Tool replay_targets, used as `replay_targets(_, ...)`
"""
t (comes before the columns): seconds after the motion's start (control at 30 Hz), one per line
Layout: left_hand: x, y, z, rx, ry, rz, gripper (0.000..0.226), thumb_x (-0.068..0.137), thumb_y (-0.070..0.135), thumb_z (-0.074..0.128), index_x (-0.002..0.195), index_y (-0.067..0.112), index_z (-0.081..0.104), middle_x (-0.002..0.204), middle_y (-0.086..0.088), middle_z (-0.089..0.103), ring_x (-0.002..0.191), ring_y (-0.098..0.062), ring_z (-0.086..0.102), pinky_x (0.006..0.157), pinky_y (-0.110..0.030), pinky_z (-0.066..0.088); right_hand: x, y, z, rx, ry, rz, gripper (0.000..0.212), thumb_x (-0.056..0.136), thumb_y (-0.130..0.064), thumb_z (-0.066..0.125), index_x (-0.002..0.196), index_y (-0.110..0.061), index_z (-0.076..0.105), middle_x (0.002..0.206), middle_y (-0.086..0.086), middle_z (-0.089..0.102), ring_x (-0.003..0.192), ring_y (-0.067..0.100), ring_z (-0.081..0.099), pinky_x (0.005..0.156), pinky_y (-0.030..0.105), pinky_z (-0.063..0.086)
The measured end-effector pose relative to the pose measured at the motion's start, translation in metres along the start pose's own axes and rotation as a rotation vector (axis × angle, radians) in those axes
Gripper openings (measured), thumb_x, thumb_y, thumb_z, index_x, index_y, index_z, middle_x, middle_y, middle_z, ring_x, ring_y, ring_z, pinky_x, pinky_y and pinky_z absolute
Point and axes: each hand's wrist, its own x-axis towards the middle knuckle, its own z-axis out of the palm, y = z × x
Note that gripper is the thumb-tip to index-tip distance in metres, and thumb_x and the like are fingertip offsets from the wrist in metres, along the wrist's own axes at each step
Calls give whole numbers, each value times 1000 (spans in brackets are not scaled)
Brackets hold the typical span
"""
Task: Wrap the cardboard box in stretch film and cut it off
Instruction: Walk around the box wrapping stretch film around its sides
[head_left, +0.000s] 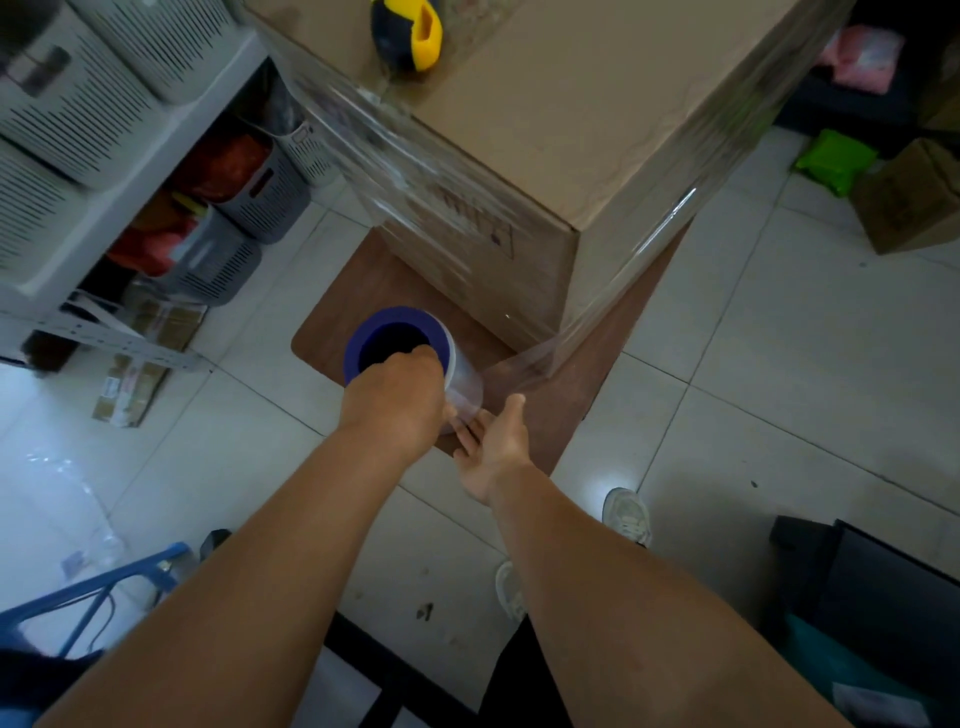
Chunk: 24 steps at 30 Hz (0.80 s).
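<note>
Here, stretch film roll (402, 348) beside the wrapped cardboard box (545, 135).
Left hand (400, 400) grips its top rim; right hand (493, 441) spread flat against it.

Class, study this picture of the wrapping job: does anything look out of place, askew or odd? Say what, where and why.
A yellow and dark cutter lies loose on top of the cardboard box, near its far edge, while film runs from the stretch film roll to the box's lower corner. It could slip off if the box is jolted. Nothing looks spilled or damaged.
</note>
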Motion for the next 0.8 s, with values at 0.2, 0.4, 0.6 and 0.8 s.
replay_targets(0.2, 0, -22, 2, -3, -22, -52, 40, 93, 21, 60, 125, 4, 44, 109, -15, 61, 95, -30, 63, 69, -35, 47, -2, 4, 11, 100, -75, 52, 75, 98, -58, 14, 151, -6, 24, 155, 8, 33, 144, 18, 29, 118, 32, 14)
replay_targets(0.4, -1, -25, 12, -79, 30, -58, 38, 93, 16, 58, 126, 7, 42, 111, -15, 61, 99, -32, 60, 73, -39, 48, -13, 5, 12, 43, -72, 35, 74, 98, -58, 13, 153, -9, 20, 158, 6, 26, 147, 19, 22, 120, 34, 11)
replay_targets(0.6, -15, -21, 13, -291, 128, 7, 51, 89, 27, 63, 130, 7, 42, 116, -15, 60, 109, -32, 54, 85, -41, 49, -33, 1, 3, -59, -21, -25, 72, 99, -57, 17, 152, -9, 23, 159, 5, 26, 146, 19, 23, 120, 36, 11)
replay_targets(0.8, -42, -23, 12, -671, 335, -47, 64, 90, 28, 63, 146, 14, 33, 143, -7, 46, 129, -25, 45, 102, -36, 39, -85, -4, 1, -333, 31, -196, 64, 102, -49, 21, 146, -6, 36, 149, 9, 43, 137, 22, 40, 116, 37, 24)
